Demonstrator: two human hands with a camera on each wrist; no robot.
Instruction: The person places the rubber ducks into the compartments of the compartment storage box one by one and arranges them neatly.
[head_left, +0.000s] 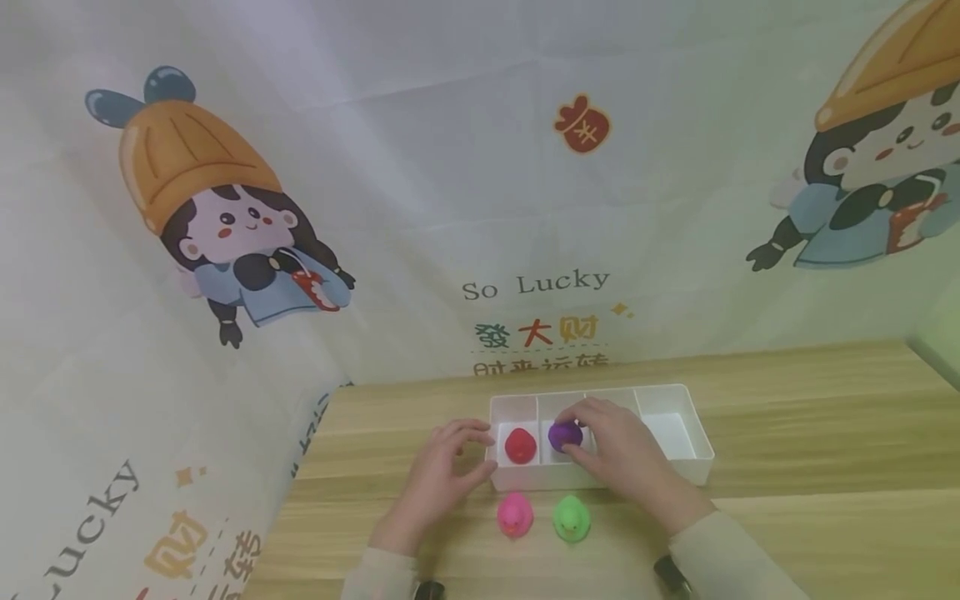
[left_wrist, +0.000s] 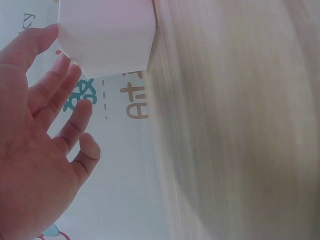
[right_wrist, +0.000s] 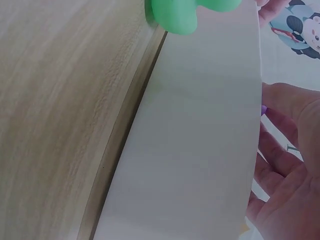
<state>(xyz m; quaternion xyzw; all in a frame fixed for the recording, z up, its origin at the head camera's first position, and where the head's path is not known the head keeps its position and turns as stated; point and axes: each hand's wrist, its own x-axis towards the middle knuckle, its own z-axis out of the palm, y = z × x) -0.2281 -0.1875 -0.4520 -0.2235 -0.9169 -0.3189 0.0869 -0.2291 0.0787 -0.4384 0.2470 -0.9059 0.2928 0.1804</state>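
Note:
A white divided tray (head_left: 540,477) lies lengthwise on the table. In its second compartment from the left is a purple toy duck (head_left: 561,437), pinched between the thumb and fingers of my right hand (head_left: 626,446). The right wrist view shows only a sliver of purple past the tray's wall (right_wrist: 190,115). A red toy duck (head_left: 521,447) sits in the leftmost compartment. My left hand (head_left: 450,458) is at the tray's left end, thumb and fingers spread, fingertips right at the rim. In the left wrist view its fingers are loosely bent beside the white end wall (left_wrist: 107,37).
In front of the tray a pink toy duck (head_left: 515,515) and a green toy duck (head_left: 572,518) stand side by side on the wooden table (head_left: 825,433). Behind the table hangs a pale printed cloth (head_left: 420,167), which also covers the left side.

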